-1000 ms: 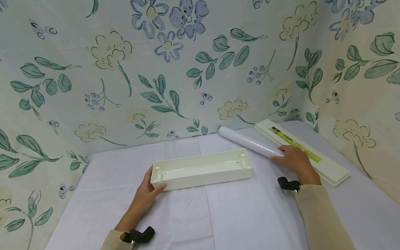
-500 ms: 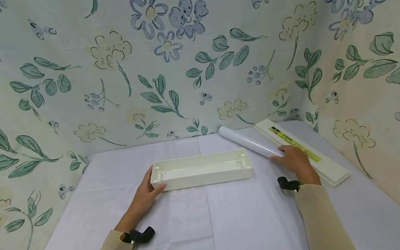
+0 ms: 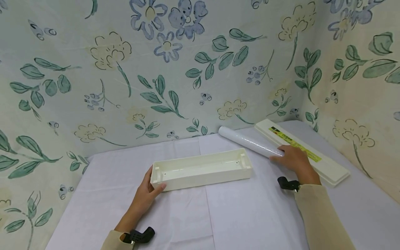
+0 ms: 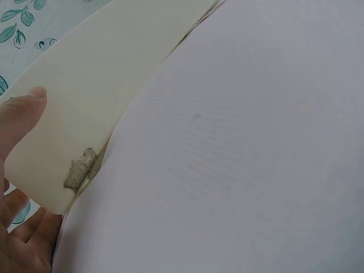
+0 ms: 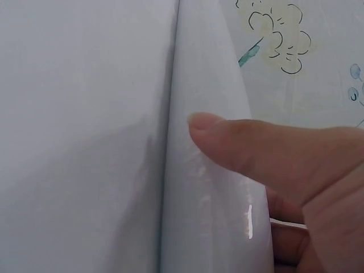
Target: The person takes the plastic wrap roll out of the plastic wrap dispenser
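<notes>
A long, open-topped cream plastic box [image 3: 201, 178] sits mid-table in the head view, its hollow facing up. My left hand [image 3: 144, 196] grips its left end, thumb on the front wall and fingers round the end. In the left wrist view the thumb presses the box's plain side wall [image 4: 108, 68], near a grey patch [image 4: 81, 169] at the lower edge. A glossy white roll of plastic film [image 3: 247, 140] lies slantwise at the back right. Its near end is held by my right hand [image 3: 295, 161]; the right wrist view has the thumb on top, fingers at the far side.
Right of the roll lies a long cream lid [image 3: 331, 172] with a yellow label [image 3: 295, 144], partly behind my right hand. A white cloth [image 3: 181, 218] covers the table. Flower-patterned hangings [image 3: 175, 132] rise along its back and right sides.
</notes>
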